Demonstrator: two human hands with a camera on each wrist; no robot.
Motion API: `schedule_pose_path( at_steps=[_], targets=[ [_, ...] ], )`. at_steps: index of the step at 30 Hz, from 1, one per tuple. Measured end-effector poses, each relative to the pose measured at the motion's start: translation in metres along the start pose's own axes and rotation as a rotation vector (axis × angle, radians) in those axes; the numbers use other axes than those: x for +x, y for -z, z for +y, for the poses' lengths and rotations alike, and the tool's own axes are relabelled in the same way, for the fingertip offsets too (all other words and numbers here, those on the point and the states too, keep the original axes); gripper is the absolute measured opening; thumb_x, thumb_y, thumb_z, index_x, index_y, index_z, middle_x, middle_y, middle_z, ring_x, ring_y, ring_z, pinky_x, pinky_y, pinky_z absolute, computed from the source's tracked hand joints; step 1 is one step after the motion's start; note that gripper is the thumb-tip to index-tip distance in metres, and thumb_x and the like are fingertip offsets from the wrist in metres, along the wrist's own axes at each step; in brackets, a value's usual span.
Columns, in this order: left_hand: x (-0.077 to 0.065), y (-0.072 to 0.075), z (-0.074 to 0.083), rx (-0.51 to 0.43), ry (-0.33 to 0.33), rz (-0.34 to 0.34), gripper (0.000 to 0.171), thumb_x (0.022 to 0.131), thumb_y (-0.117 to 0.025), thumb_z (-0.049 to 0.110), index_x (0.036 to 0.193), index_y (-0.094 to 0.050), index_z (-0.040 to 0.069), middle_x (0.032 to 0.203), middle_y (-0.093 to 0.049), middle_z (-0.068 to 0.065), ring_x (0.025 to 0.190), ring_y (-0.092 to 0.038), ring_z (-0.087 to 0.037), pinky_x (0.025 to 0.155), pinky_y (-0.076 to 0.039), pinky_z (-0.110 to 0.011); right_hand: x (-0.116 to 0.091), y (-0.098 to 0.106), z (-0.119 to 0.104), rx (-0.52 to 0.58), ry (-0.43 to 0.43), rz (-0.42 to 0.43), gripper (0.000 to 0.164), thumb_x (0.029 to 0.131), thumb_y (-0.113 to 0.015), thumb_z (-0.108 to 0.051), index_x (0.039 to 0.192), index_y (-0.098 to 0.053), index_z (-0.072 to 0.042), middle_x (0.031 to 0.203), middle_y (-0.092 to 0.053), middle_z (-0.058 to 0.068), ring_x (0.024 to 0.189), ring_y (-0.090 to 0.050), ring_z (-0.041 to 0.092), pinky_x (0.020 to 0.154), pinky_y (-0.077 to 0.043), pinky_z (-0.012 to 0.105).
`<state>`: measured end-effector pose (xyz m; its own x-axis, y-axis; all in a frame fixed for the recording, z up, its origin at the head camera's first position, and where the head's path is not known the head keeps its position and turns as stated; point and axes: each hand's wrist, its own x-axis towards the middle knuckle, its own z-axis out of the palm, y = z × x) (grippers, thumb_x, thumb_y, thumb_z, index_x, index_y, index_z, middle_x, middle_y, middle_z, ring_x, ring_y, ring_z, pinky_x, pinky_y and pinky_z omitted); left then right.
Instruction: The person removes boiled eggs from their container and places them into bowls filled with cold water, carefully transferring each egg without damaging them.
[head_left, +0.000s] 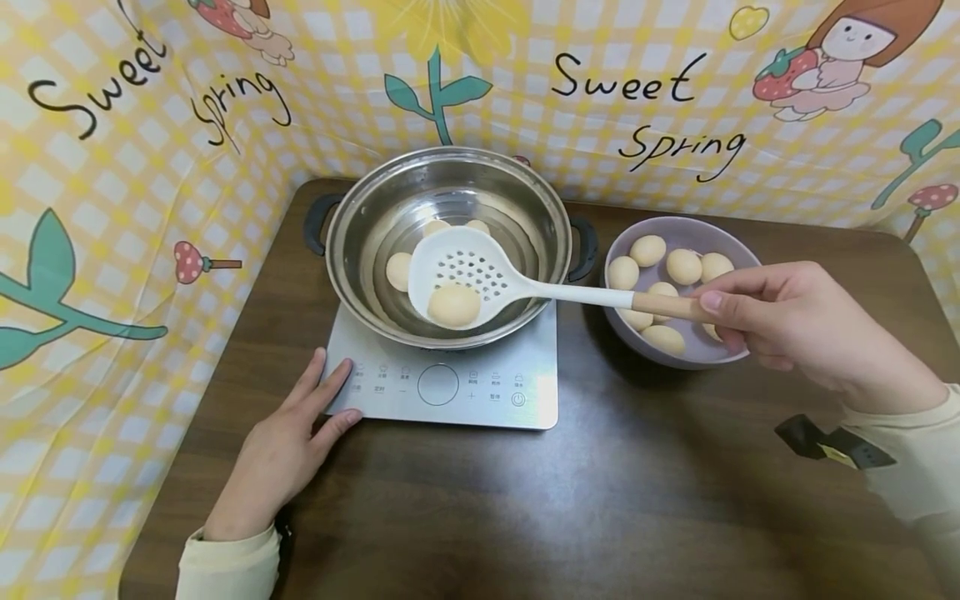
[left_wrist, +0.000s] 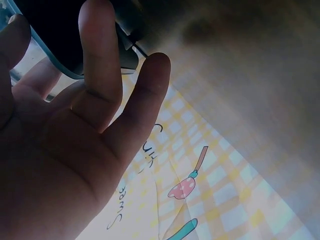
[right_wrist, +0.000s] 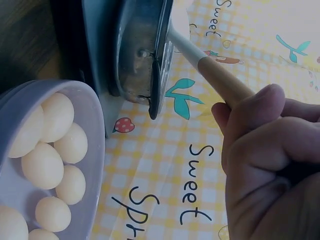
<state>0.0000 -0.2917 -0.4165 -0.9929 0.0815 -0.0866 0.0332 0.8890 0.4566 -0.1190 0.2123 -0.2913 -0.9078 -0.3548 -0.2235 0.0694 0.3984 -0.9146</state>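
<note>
My right hand (head_left: pixel 787 321) grips the wooden handle of a white slotted skimmer (head_left: pixel 491 279), thumb on top, as the right wrist view also shows. One egg (head_left: pixel 453 306) lies in the skimmer's bowl, which overlaps the steel pot (head_left: pixel 446 329) in the head view. Inside the pot is water with a few more eggs (head_left: pixel 399 272), partly hidden by the skimmer. My left hand (head_left: pixel 288 442) has its fingers spread, resting at the left front corner of the induction cooker (head_left: pixel 480 408) under the pot. In the left wrist view its fingertips (left_wrist: pixel 97 25) lie against the cooker's edge.
A purple bowl (head_left: pixel 682 354) holding several eggs (head_left: pixel 686 267) stands right of the pot, beneath the skimmer's handle. Black side handles (head_left: pixel 582 248) stick out from the pot. Yellow checked cloth (head_left: pixel 525 108) hangs behind and left of the brown table (head_left: pixel 600 500).
</note>
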Motion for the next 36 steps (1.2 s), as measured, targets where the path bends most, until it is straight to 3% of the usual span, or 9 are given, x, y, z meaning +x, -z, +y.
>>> schedule_pose_path(
  at_steps=[8,21,26,36],
  targets=[
    [0.000,0.001,0.001,0.002,-0.011,0.010,0.067,0.101,-0.060,0.045,0.159,-0.036,0.021,0.165,-0.017,-0.013,0.129,-0.047,-0.050,0.090,-0.043,-0.067,-0.007,0.012,0.001,0.138,0.018,0.015,0.018,0.103,-0.058,-0.004,0.105,-0.076,-0.003,0.064,-0.054,0.011,0.041,-0.014,0.026,0.038,-0.011,0.040],
    [0.001,0.001,0.002,0.003,-0.010,0.000,0.067,0.102,-0.060,0.045,0.159,-0.036,0.021,0.165,-0.017,-0.014,0.128,-0.048,-0.051,0.088,-0.043,-0.068,-0.026,0.036,0.015,0.163,-0.061,0.066,0.023,0.105,-0.055,-0.006,0.109,-0.077,-0.006,0.067,-0.059,0.007,0.044,-0.016,0.027,0.037,-0.010,0.040],
    [0.001,0.001,0.003,0.003,-0.014,0.003,0.067,0.102,-0.060,0.044,0.159,-0.036,0.020,0.165,-0.017,-0.014,0.127,-0.049,-0.051,0.088,-0.044,-0.068,-0.033,0.045,0.023,0.238,-0.054,0.076,0.024,0.105,-0.053,-0.002,0.111,-0.076,-0.003,0.067,-0.059,0.009,0.044,-0.016,0.027,0.038,-0.009,0.038],
    [0.001,0.000,0.003,0.008,-0.008,-0.017,0.067,0.102,-0.058,0.045,0.160,-0.034,0.021,0.166,-0.016,-0.013,0.128,-0.048,-0.052,0.088,-0.043,-0.069,-0.043,0.055,0.036,0.234,-0.061,0.130,0.024,0.105,-0.053,-0.001,0.109,-0.077,-0.004,0.065,-0.056,0.009,0.044,-0.017,0.027,0.038,-0.009,0.040]
  ],
)
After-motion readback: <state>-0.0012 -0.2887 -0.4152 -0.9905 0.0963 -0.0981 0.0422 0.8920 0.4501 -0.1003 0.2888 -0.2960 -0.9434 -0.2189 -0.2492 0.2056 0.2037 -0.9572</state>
